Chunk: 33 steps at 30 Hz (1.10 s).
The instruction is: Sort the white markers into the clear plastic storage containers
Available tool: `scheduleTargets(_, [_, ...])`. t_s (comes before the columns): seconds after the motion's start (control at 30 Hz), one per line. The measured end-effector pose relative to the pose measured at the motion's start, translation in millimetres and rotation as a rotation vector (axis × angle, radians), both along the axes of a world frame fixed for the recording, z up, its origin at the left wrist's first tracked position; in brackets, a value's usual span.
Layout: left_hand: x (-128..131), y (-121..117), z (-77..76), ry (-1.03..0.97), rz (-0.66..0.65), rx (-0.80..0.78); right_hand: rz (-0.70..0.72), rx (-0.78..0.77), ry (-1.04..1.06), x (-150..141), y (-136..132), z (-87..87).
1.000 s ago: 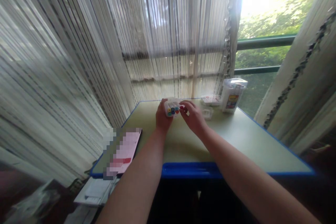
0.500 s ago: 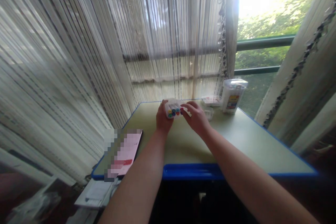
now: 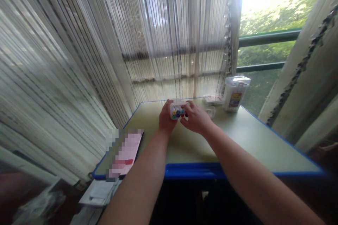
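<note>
Above the far part of the table, my left hand (image 3: 167,117) is closed round the left side of a clear plastic case of markers (image 3: 178,106). Several coloured marker ends face me, yellow, teal, blue and red among them. My right hand (image 3: 196,117) grips the case's right side, its fingers covering some of the marker ends there. Just right of that hand, a small clear plastic lid or tray (image 3: 210,111) lies on the table, partly hidden.
The pale table (image 3: 237,144) has a blue edge. A tall clear-lidded container (image 3: 236,95) stands at the back right, beside a flat clear box (image 3: 213,98). A pink folder-like item (image 3: 130,149), partly pixelated, lies at left. Striped curtains (image 3: 169,35) hang behind.
My right hand has moved in from the marker end at the right to the side of the case. The case and left hand have shifted slightly right in view.
</note>
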<state>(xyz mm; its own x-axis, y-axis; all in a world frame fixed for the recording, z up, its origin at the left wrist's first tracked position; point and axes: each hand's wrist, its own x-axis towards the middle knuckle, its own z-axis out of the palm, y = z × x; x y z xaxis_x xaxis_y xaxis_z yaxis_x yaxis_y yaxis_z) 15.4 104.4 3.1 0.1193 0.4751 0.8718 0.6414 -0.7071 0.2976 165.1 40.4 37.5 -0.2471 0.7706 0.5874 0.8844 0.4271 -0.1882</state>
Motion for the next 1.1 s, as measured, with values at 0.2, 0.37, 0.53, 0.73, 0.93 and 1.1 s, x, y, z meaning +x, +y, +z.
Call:
scheduleTargets(0.2, [-2, 4, -2.2, 0.057, 0.039, 0.004, 0.059, -0.081, -0.021, 5, -1, 8.6])
scheduleTargets(0.37, [-3, 4, -1.9, 0.085, 0.049, -0.007, 0.072, -0.075, -0.051, 10, 1, 7.3])
scheduleTargets(0.53, [-3, 2, 0.5, 0.004, 0.013, -0.017, 0.008, 0.057, -0.078, 5, 0, 2.7])
scheduleTargets(0.73, [-5, 1, 1.7, -0.08, 0.023, -0.029, 0.105, 0.176, -0.051, 3, 2, 0.1])
scheduleTargets(0.93, [-6, 3, -2.3, -0.018, -0.01, -0.048, 0.184, 0.128, -0.075, 8, 8, -2.8])
scheduleTargets(1.1, [-5, 3, -2.9, 0.015, -0.02, -0.045, 0.167, 0.126, -0.011, 8, 7, -3.7])
